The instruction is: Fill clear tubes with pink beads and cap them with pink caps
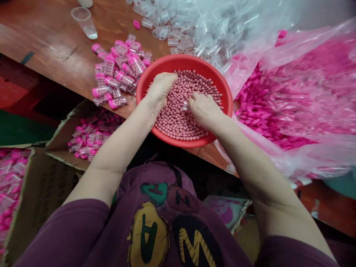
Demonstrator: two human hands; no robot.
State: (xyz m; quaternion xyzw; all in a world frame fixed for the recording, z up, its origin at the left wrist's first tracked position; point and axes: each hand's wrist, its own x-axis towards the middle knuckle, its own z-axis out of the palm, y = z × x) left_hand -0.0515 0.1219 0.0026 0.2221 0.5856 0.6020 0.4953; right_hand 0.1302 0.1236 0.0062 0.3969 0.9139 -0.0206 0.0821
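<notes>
A red plastic basin [228, 94] full of small pink beads [180, 128] stands at the table edge in front of me. Over the beads on its left side is my left hand [162, 88], its fingers curled together; whatever they may hold is hidden. On the right, my right hand [204, 109] dips its fingers among the beads, closed round a small clear plastic bottle [185, 106], of which only one end shows. Left of the basin lies a heap of bead-filled clear bottles with pink caps [119, 72].
Empty clear bottles [191, 29] are piled behind the basin. A plastic bag [314, 92] of loose pink caps [257, 104] lies to the right. A clear cup [85, 23] stands at the back left. Cardboard boxes [41, 193] with capped bottles sit below the table edge.
</notes>
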